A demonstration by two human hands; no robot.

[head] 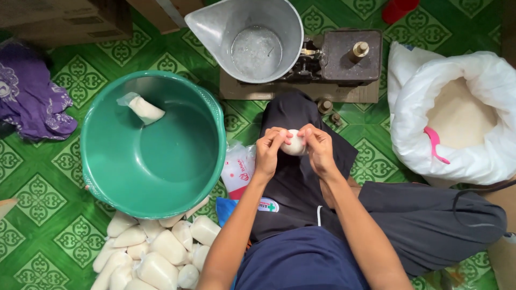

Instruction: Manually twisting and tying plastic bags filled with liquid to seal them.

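Small bag [295, 143] of white grains sits pinched between both hands over the person's dark-trousered knee [301, 177], close to the body where the fingers can work its top. Left hand [270, 147] and right hand [317, 146] are both curled tight around it, fingertips meeting at the front — a firm two-handed hold, nothing else in either palm. Just to the left stands a big green basin [153, 137] with one filled bag [143, 108] lying against its wall, within easy reach for dropping things in. Below the basin a heap of filled bags [153, 252] lies on the green patterned floor [37, 193]. Ahead sits a balance scale [344, 56] with a metal scoop pan [252, 37]; to the right, an open white sack [457, 118] of the same grains with a pink scoop [434, 144] — all arranged around the seated person.
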